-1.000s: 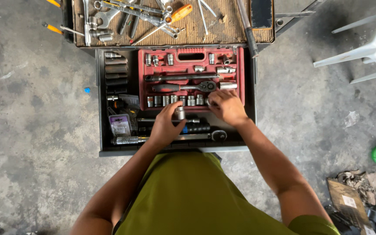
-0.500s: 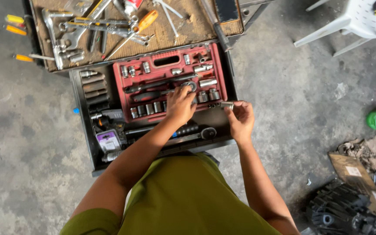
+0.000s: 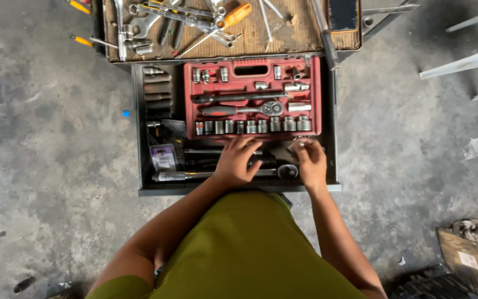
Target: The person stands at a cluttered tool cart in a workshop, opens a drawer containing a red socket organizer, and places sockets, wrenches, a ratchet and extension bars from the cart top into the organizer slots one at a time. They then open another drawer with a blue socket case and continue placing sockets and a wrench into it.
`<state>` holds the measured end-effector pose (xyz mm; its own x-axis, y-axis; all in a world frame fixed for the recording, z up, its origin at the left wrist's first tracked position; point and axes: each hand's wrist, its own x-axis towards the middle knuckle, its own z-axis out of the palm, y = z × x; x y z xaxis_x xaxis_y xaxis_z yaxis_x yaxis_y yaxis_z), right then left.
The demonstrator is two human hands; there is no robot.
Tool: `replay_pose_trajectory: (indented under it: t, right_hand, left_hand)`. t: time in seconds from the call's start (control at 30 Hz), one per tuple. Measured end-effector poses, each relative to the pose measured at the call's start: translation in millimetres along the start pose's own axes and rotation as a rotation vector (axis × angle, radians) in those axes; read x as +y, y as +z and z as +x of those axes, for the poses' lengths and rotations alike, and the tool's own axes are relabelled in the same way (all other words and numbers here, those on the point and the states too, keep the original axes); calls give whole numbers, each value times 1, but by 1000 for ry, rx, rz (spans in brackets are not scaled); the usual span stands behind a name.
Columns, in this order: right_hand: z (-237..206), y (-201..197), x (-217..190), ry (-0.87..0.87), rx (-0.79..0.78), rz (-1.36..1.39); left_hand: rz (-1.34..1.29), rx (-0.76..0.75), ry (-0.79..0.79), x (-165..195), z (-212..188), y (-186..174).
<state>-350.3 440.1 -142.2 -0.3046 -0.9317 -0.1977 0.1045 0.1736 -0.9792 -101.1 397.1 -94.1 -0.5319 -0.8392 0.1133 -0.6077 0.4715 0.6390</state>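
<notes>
Looking down from a head camera, the view showed a person crouched over an open tool drawer [image 3: 139, 138] on a concrete floor. A red socket case [image 3: 253, 97] lay open in the drawer, with a ratchet and rows of sockets inside. The left hand [image 3: 238, 161] rested just below the case, fingers spread loosely over dark tools, beside a long steel bar [image 3: 186, 176]. The right hand [image 3: 308, 160] pinched a small socket [image 3: 296, 145] between thumb and fingertips, near the case's lower right corner. Doing this well probably meant steadying the drawer's contents and keeping a firm pinch on the small piece.
</notes>
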Motion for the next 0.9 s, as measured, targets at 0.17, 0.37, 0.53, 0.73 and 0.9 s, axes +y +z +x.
replay_pose_trajectory:
  t: [0.17, 0.37, 0.53, 0.73, 0.9]
  right_hand:
    - [-3, 68, -17, 19, -331, -118]
    - [-13, 96, -61, -76, -413, -347]
    - [-13, 64, -63, -95, -326, -541]
    - [-48, 37, -54, -76, -193, -727]
    - [-62, 39, -51, -320, -176, -811]
  left_hand:
    - [-927, -69, -441, -30, -18, -11]
    - [-1103, 114, -647, -82, -46, -22]
    - [-866, 364, -752, -118, -73, -40]
    - [96, 514, -579, -165, -74, -119]
    - [431, 284, -473, -176, -57, -150]
